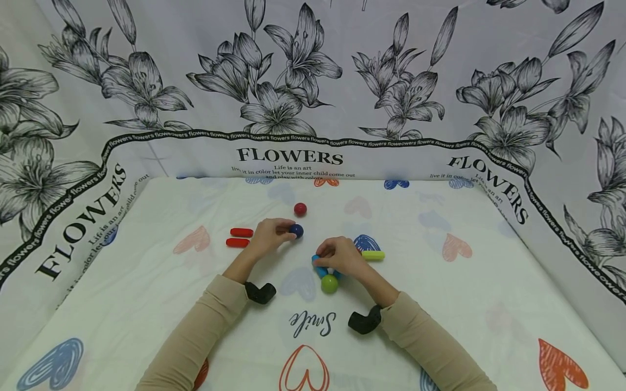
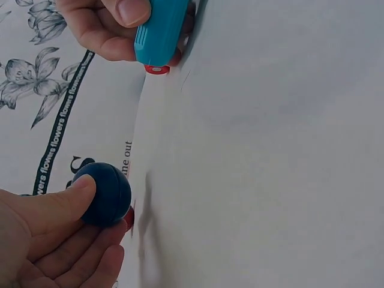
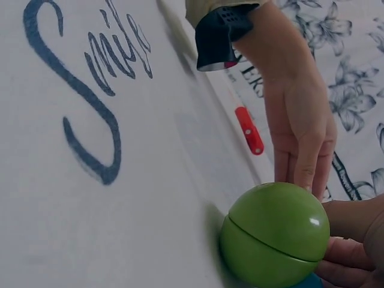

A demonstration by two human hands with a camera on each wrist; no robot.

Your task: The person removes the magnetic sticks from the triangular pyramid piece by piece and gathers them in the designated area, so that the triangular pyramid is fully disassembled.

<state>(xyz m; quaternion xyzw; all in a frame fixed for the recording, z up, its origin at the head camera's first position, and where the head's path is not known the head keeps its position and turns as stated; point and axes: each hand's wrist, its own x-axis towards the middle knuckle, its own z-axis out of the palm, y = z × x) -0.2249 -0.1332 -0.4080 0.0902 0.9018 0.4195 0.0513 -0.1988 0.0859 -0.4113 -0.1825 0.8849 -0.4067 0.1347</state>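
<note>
My left hand pinches a dark blue ball between thumb and fingers. In the left wrist view the same ball has a thin seam. To the right, my right hand grips a light blue stick; that stick has a ridged end, with a bit of red showing just below. A green ball is at the near end of the blue stick. In the right wrist view the green ball hides most of the right hand's fingers and nearly all the blue.
A red ball lies beyond the left hand. Two red sticks lie side by side left of it. A yellow-green stick sits right of the right hand. Flower-printed cloth hangs behind the white table cover.
</note>
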